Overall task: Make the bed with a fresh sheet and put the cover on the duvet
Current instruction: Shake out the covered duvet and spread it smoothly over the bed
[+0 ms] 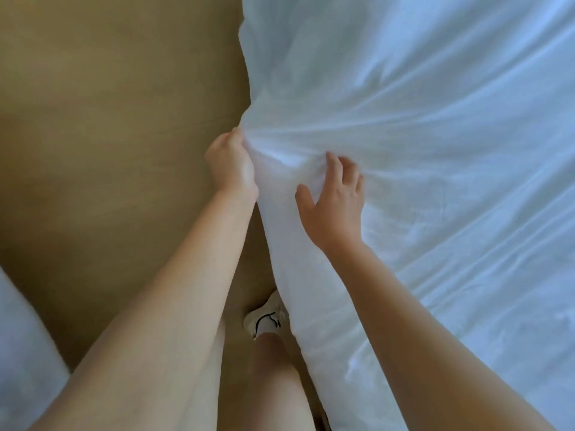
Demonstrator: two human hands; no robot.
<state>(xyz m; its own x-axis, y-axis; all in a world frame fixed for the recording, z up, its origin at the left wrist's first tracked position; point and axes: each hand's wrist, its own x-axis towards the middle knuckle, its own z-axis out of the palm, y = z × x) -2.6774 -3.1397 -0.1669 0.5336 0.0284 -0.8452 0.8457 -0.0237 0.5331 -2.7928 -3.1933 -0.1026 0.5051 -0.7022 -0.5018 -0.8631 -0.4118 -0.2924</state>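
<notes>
White fabric (404, 150) is clamped in the left grip (230, 164); right grip (334, 202) is spread flat on it. Pull should be kept even.

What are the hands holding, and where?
The left hand grips the white bedding by a bunch at its edge. The right hand just rests on it, fingers spread.

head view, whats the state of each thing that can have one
white creased bed linen: spread wide, near edge gathered into a bunch
left hand: grips the bunched edge
right hand: fingers spread, rests on the linen
white sneaker: on the tan floor, partly behind the linen
</notes>
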